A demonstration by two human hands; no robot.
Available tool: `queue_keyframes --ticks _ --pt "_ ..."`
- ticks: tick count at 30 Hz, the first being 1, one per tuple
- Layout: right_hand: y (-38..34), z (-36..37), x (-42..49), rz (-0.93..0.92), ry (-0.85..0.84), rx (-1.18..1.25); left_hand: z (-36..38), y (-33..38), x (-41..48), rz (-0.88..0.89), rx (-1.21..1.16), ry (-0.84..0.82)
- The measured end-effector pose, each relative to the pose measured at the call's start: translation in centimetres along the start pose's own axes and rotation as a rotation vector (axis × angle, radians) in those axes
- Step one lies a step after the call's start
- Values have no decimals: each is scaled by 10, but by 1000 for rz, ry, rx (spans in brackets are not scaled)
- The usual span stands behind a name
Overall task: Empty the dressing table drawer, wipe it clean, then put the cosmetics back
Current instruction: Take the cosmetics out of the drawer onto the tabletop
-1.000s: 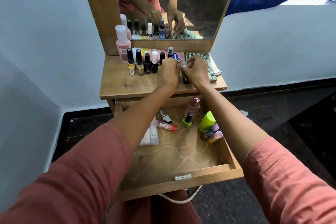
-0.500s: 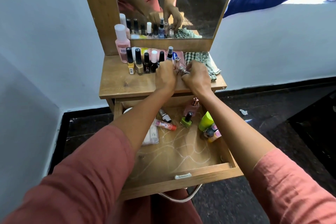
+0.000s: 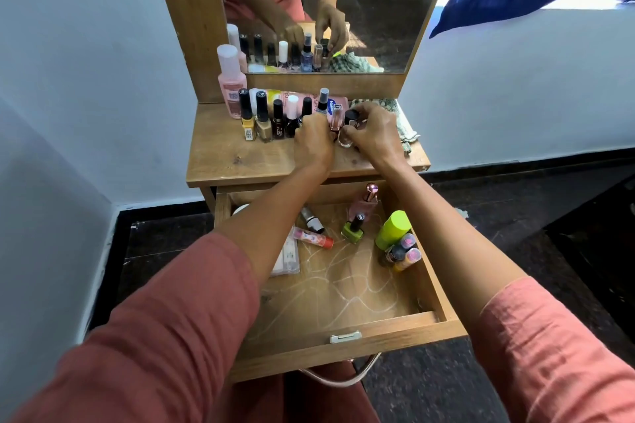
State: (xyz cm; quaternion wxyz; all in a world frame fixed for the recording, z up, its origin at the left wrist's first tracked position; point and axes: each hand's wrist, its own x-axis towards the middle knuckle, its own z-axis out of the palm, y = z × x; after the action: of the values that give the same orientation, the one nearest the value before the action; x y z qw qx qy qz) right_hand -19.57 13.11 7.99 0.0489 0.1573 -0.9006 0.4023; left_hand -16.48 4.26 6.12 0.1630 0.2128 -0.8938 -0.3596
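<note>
In the head view, both hands were up on the tabletop [image 3: 223, 161], above the open drawer [image 3: 343, 350]. The right hand [image 3: 374, 137] curled its fingers round a small clear bottle [image 3: 345, 140] with a black cap, at the end of the row of bottles [image 3: 275, 120]. The left hand [image 3: 314, 144] was curled just beside it, against a slim pink bottle [image 3: 336, 120]. Its fingertips were hidden, so whether it gripped anything could not be told. The row stood tightly packed, so a nudge from a knuckle would probably topple several, and one might roll off the edge. In the drawer a green bottle [image 3: 353, 232], a lime tube [image 3: 393, 228] and a lipstick [image 3: 312, 219] lay loose, not yet lifted out. The cloth [image 3: 403, 129] lay just behind the right hand.
</note>
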Motion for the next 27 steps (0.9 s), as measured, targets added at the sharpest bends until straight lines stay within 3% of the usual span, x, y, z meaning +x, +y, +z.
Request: queue_keyframes --ticks 6,12,18,27 --pt "5 -2 -2 2 -6 -14 -2 -5 -5 7 46 7" --pt "14 -16 -23 -20 44 -14 -12 -14 -33 89 -118 12" --pt "32 -41 -64 -14 5 -56 -2 -19 -86 185 -75 -132" --pt "87 -57 -135 224 -245 -291 39 -16 -143 406 126 -500"
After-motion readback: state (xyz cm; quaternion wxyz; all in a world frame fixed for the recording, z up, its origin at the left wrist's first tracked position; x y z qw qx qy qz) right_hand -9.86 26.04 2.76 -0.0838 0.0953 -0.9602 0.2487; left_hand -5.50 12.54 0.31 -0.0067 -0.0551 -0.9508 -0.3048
